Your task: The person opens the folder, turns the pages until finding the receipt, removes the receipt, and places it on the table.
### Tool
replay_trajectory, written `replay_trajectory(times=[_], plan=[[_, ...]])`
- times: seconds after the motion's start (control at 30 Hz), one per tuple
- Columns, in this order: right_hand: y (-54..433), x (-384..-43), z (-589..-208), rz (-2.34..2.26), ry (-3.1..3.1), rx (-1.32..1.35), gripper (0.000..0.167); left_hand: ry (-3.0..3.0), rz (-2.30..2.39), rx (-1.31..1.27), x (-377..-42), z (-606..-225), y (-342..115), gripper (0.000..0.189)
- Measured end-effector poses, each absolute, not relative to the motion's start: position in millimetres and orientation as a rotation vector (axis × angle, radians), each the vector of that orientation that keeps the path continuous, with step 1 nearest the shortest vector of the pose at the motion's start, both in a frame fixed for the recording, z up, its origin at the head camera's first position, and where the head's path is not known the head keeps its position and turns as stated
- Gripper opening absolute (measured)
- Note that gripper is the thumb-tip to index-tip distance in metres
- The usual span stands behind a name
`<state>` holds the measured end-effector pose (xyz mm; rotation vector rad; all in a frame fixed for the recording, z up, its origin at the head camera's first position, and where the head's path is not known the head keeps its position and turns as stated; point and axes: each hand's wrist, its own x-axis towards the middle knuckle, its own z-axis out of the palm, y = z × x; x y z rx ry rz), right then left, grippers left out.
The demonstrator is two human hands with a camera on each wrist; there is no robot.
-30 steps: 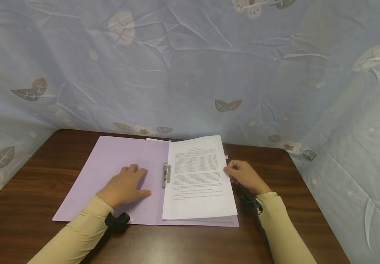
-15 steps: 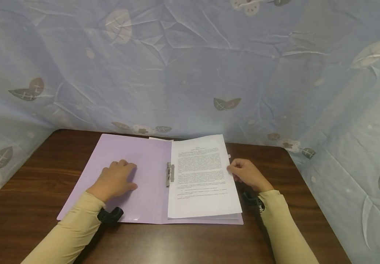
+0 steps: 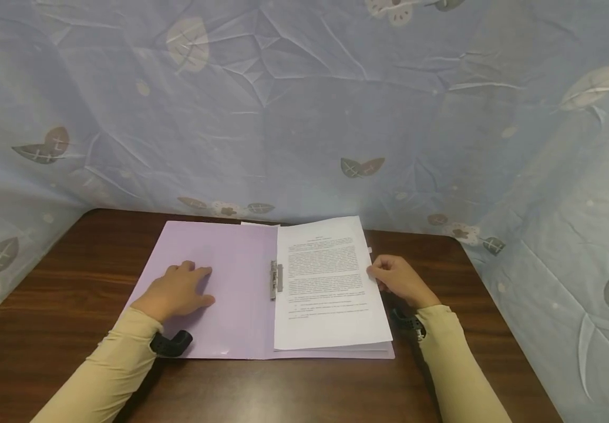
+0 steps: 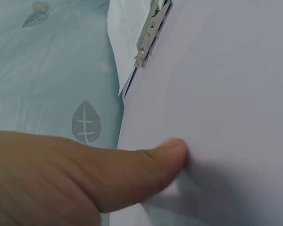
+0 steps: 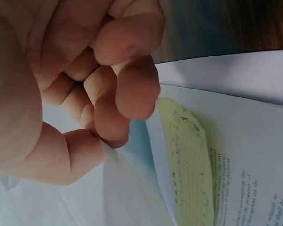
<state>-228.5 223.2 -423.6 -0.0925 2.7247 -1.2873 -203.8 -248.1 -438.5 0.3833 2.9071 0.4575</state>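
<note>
Page-turning seems under way, with the right hand pinching the edge of the printed top sheet on the lilac folder's right half, the left hand spreading its fingers over the opposite half, and the next move likely calling for lifting just 1 sheet.

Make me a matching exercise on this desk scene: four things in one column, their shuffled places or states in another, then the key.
1. left hand
2. right hand
3. metal file clip
4. purple folder

A. open on the wooden table
B. silver-grey, at the left edge of the printed sheet
C. thumb spread, over the folder's left half
D. pinching the sheet's right edge

Pairs: 1-C, 2-D, 3-B, 4-A
</note>
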Motion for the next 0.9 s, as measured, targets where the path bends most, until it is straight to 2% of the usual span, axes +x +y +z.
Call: replay_trajectory(times=[0.33, 0.63, 0.9], plan=[[225.8, -231.4, -427.6, -1.290, 2.671, -0.124, 0.010, 2.878, 0.456, 0.437, -206.1, -441.5, -253.9, 0.070], [227.1, -233.1, -428.4, -1.346, 2.624, -0.113, 0.017, 2.892, 0.458, 0.435, -209.2, -438.5, -253.9, 0.073], [227.0, -232.6, -427.1, -1.357, 2.613, -0.084, 0.016, 2.906, 0.502, 0.400, -208.8, -440.6, -255.2, 0.082]])
